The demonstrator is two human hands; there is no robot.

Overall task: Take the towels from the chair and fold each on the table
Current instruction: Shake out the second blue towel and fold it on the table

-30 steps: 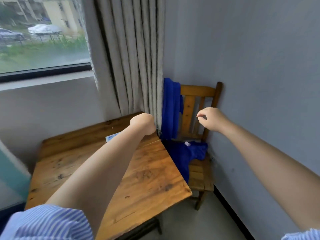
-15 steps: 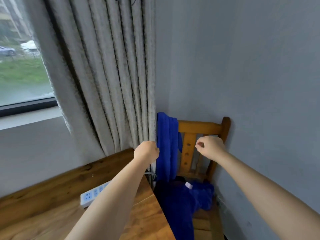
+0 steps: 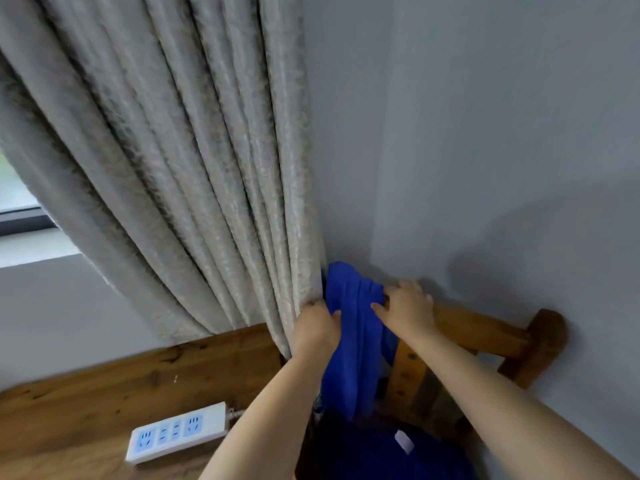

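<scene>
A blue towel (image 3: pixel 356 348) hangs over the left end of the wooden chair's backrest (image 3: pixel 485 329). My left hand (image 3: pixel 317 329) grips the towel's left edge, right beside the curtain. My right hand (image 3: pixel 407 306) lies on the towel's top right part at the backrest rail, fingers curled into the cloth. A second blue towel (image 3: pixel 374 452) with a white tag lies dark and crumpled on the chair seat below. The wooden table (image 3: pixel 104 386) fills the lower left.
A grey curtain (image 3: pixel 180 168) hangs down to the table's back edge, touching the hanging towel. A white power strip (image 3: pixel 176 433) lies on the table near the chair. Grey walls meet in the corner behind the chair. A window edge shows at far left.
Both hands have reached forward from mid-air onto the hanging towel and taken hold of it. The view has moved closer to the chair and tilted up.
</scene>
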